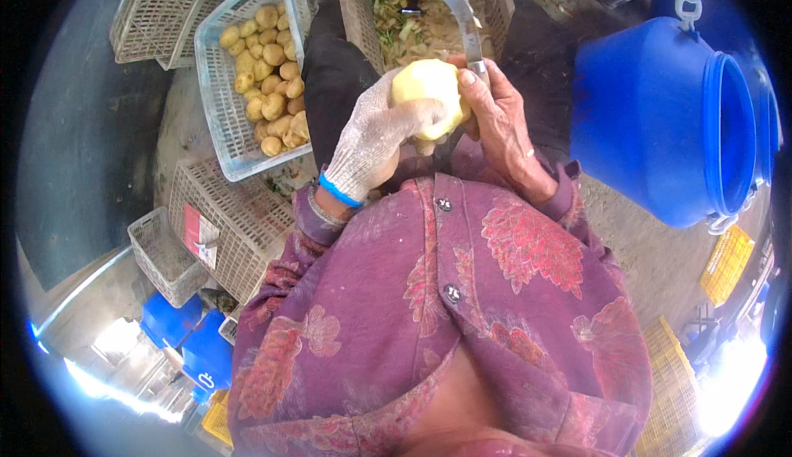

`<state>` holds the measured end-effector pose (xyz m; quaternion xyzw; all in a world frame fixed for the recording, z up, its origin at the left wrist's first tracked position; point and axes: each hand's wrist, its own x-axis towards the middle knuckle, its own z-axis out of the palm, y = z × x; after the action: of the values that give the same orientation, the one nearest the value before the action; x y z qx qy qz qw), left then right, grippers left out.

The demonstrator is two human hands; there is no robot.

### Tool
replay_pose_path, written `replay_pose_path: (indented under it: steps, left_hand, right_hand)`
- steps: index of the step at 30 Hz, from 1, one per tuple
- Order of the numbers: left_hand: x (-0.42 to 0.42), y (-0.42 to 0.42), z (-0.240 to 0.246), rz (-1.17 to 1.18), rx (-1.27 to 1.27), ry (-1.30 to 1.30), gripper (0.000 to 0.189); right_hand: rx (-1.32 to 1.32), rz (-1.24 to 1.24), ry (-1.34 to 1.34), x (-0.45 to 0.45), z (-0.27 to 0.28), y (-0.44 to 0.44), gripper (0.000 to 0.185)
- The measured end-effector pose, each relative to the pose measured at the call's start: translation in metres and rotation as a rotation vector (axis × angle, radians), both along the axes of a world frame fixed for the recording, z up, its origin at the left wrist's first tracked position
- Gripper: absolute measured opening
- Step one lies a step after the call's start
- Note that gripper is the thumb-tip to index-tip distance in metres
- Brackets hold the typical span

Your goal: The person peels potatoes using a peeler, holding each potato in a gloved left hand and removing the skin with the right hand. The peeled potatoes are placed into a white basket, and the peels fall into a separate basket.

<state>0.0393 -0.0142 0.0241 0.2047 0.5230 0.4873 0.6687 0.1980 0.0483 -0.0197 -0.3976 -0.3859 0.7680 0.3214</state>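
Note:
My left hand (pixel 377 126), in a pale knitted glove with a blue cuff edge, grips a large peeled yellow potato (pixel 426 89). My bare right hand (pixel 498 110) holds a knife with a curved metal blade (pixel 461 21) by its handle, close against the potato's right side. The blade points up and away, clear of the potato's surface. Beyond both hands, a plastic crate (pixel 362 30) between the legs holds peelings (pixel 433 39) and green scraps. A small dark object with a shiny edge (pixel 411 10) lies over the peelings.
At the left a light blue crate (pixel 213 110) holds many unpeeled round potatoes (pixel 272 55). Stacked grey crates (pixel 161 11) stand behind it, and more crates (pixel 229 228) lie nearer. A large blue plastic barrel (pixel 643 117) stands at the right, with a yellow crate (pixel 727 265) beyond.

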Motion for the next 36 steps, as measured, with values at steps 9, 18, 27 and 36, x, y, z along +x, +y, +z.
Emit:
replay_pose_path:
  steps: [9, 18, 27, 36]
  left_hand:
    - [0.014, 0.001, -0.012, 0.204, 0.162, 0.017, 0.060]
    - [0.013, -0.001, -0.006, 0.236, 0.163, -0.087, 0.048]
    - [0.019, -0.006, -0.001, 0.271, 0.150, 0.001, 0.049]
    - [0.027, 0.002, -0.004, 0.248, 0.124, -0.082, 0.049]
  right_hand:
    - [0.620, 0.002, -0.446, 0.004, -0.002, 0.006, 0.026]
    - [1.248, 0.150, -0.741, 0.041, 0.014, -0.007, 0.044]
    - [1.311, 0.105, -0.848, 0.037, 0.002, -0.005, 0.045]
    - [0.972, -0.066, -0.719, 0.047, -0.010, -0.003, 0.038]
